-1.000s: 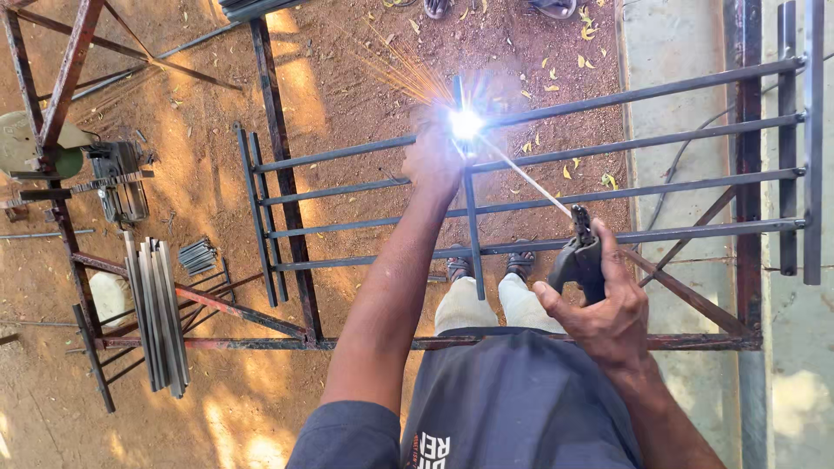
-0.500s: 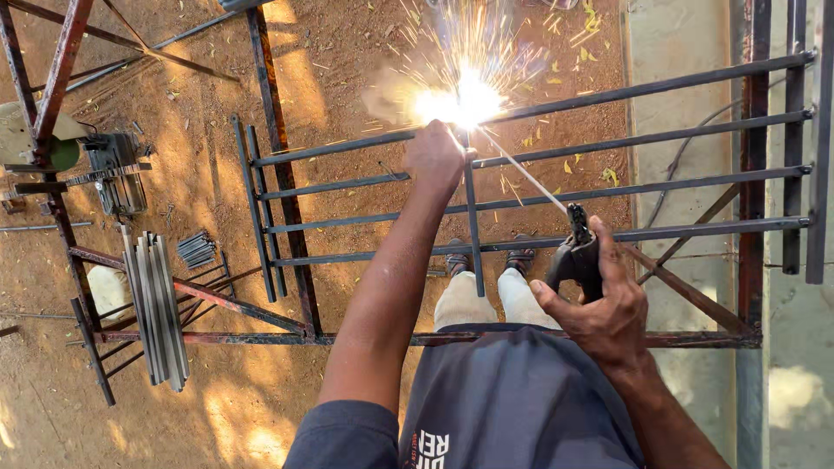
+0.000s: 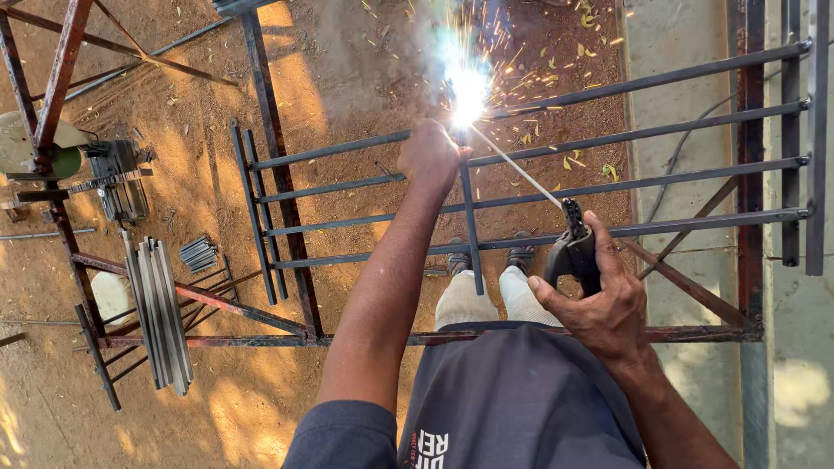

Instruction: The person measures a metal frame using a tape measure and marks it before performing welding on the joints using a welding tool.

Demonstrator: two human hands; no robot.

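Observation:
My left hand (image 3: 430, 158) is closed around the top of a short upright steel bar (image 3: 471, 234) that crosses a frame of long horizontal steel bars (image 3: 660, 132). My right hand (image 3: 599, 300) grips a black electrode holder (image 3: 573, 252). Its thin welding rod (image 3: 521, 171) slants up and left to the joint just above my left hand. A bright white arc (image 3: 467, 87) burns there, throwing sparks and smoke upward. My shoes (image 3: 491, 258) and light trousers show below the frame.
The frame rests on a rust-red steel stand (image 3: 278, 174) over bare dirt. At the left lie a bundle of cut steel bars (image 3: 161, 313), a chop saw (image 3: 117, 178) and smaller offcuts (image 3: 200, 254). A concrete strip (image 3: 686, 113) and a cable run at the right.
The arc has grown from a small point to a large bright flare with more sparks and smoke. Both hands keep their grips in about the same place.

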